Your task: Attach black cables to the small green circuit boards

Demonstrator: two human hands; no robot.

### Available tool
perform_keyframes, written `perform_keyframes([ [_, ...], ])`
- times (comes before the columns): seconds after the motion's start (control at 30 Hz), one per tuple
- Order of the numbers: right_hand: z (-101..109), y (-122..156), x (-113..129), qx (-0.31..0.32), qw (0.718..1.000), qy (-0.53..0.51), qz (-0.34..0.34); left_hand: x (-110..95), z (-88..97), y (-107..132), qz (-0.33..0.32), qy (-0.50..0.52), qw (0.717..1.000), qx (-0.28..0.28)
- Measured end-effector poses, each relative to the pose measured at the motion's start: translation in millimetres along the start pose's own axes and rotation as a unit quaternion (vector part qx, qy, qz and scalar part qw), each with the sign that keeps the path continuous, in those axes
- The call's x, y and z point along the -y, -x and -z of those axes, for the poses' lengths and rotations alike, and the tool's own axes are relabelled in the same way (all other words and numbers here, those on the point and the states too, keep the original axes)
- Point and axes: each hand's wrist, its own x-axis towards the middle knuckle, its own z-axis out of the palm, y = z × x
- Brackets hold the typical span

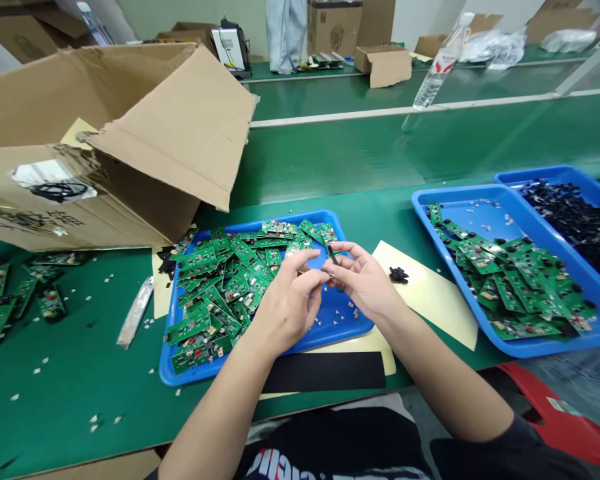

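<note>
Right grip looks pinched down to thumb and finger on a small black strip, above the right-hand part of the middle tray; the left grip is curled in to meet it at the fingertips, but from my end I cannot tell whether it has hold of anything. I judge that I want both low over the tray so anything dropped lands inside. Largest below them is the green worktop, then an open carton at the left, its contents hidden from me. The middle tray carries circuit boards heaped mostly leftward, probably to free the right side for handling. To my right, the nearer blue tray holds more boards, and the tray beside it holds black parts. A black sheet lies in front of the middle tray, and cream paper bears a black clump, perhaps kept handy there. Smallest are the pale bits scattered in the middle tray.
</note>
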Motion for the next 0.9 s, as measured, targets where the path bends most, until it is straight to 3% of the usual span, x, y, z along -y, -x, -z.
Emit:
perform_keyframes([
  [0.1, 2, 0, 1, -0.051, 0.995, 0.010, 0.079, -6, -1.2, -1, 0.046, 0.046, 0.998, 0.014],
  [0.2, 2, 2, 2, -0.081, 0.982, 0.055, 0.159, -12, -7.3, 0, 0.150, 0.159, 0.975, -0.039],
  [0.3, -1, 6, 0, -0.107, 0.959, 0.127, 0.230, -17, -14.4, -1, 0.270, 0.296, 0.908, -0.120],
  [0.37, -3, 8, -2, -0.116, 0.945, 0.157, 0.262, -18, -16.1, -4, 0.349, 0.353, 0.856, -0.144],
  [0.5, -7, 13, -3, -0.091, 0.943, 0.181, 0.263, -15, -11.7, -11, 0.488, 0.423, 0.741, -0.185],
  [0.57, -5, 14, -2, -0.067, 0.946, 0.182, 0.261, -12, -8.1, -13, 0.520, 0.435, 0.706, -0.208],
  [0.63, -2, 14, 0, -0.050, 0.945, 0.182, 0.269, -9, -4.5, -14, 0.532, 0.430, 0.694, -0.225],
  [0.77, 5, 12, 4, -0.066, 0.923, 0.236, 0.295, -6, 0.9, -16, 0.528, 0.418, 0.700, -0.236],
  [0.9, 7, 11, 4, -0.040, 0.925, 0.265, 0.270, -9, 1.3, -16, 0.536, 0.467, 0.689, -0.143],
])
